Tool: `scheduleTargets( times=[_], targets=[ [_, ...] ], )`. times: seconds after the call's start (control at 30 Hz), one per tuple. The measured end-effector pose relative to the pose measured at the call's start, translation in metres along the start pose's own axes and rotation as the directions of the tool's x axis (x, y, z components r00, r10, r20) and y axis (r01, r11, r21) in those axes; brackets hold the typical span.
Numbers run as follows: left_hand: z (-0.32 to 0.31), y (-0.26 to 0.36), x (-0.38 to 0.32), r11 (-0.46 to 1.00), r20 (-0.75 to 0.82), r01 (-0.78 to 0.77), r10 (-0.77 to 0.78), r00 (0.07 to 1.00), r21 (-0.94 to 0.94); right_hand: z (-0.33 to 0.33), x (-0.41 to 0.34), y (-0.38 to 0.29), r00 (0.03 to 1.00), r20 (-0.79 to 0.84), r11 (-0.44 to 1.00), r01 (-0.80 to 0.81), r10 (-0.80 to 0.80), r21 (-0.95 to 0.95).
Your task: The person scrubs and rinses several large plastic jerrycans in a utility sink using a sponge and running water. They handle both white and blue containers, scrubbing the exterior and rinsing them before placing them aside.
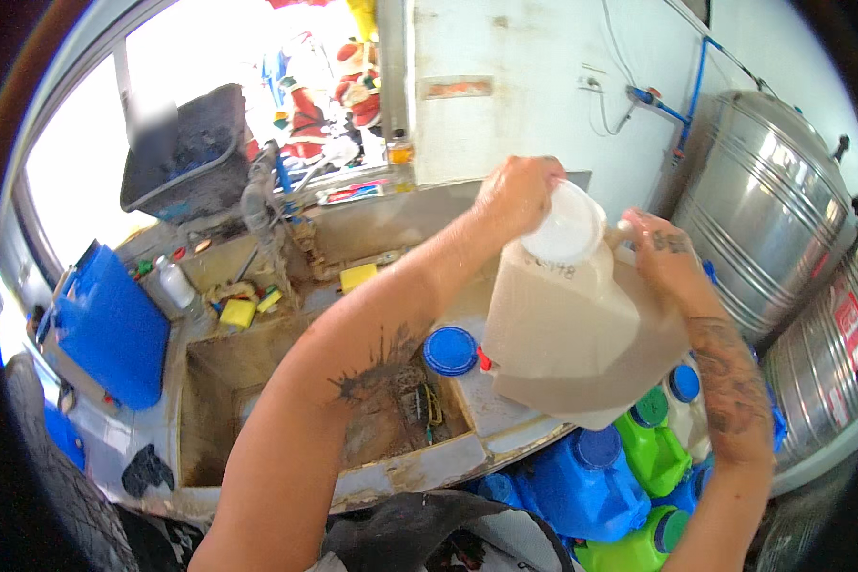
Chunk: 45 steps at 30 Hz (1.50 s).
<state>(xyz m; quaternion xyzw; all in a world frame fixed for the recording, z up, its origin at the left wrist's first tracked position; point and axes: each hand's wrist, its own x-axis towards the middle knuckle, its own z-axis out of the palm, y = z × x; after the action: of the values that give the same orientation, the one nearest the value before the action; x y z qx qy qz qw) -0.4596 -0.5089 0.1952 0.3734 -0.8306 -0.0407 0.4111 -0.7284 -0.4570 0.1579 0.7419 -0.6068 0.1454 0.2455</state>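
A large translucent plastic jug [565, 322] with handwriting near its top stands on the counter at the right of the sink. My left hand [520, 193] grips a round whitish translucent lid or cap [568, 223] at the jug's mouth. Close to the jug's handle, at its upper right, is my right hand [658, 247], its fingers curled; whether it grips the handle is hard to tell. A red spigot part [484, 359] shows low on the jug's left side. Beside it on the counter lies a blue screw cap [450, 351].
A concrete sink [214, 400] lies left of the jug, partly behind my left arm. Blue [586, 479] and green jugs [654, 443] crowd below the counter. A blue container [111, 325] stands left, a black crate [186, 161] by the window, a steel tank [765, 207] right.
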Motion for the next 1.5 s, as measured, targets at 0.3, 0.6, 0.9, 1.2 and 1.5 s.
scheduleTargets(
  times=[0.3,0.6,0.9,1.2,1.5],
  targets=[
    [0.014,-0.052,0.059,0.987,0.211,-0.071,0.039,0.977,0.146,0.011,0.014,-0.029,0.89,-0.447,0.996,0.069,-0.09,-0.062],
    [0.017,-0.046,0.067,0.975,0.273,-0.221,0.206,0.94,0.029,0.001,0.013,-0.039,0.91,-0.413,0.999,0.041,-0.032,0.014],
    [0.029,-0.048,0.053,0.936,0.212,-0.32,0.286,0.934,0.148,-0.017,0.012,-0.053,0.96,-0.276,0.993,-0.017,0.049,0.116],
    [0.021,-0.043,0.057,0.945,0.299,-0.308,0.263,0.917,0.112,-0.037,0.006,-0.069,0.972,0.001,0.959,0.233,-0.236,0.164],
    [0.073,-0.098,0.053,0.252,0.308,0.458,-0.467,0.829,-0.852,-0.044,0.01,-0.029,0.965,0.06,0.929,0.228,-0.256,0.292]
  ],
)
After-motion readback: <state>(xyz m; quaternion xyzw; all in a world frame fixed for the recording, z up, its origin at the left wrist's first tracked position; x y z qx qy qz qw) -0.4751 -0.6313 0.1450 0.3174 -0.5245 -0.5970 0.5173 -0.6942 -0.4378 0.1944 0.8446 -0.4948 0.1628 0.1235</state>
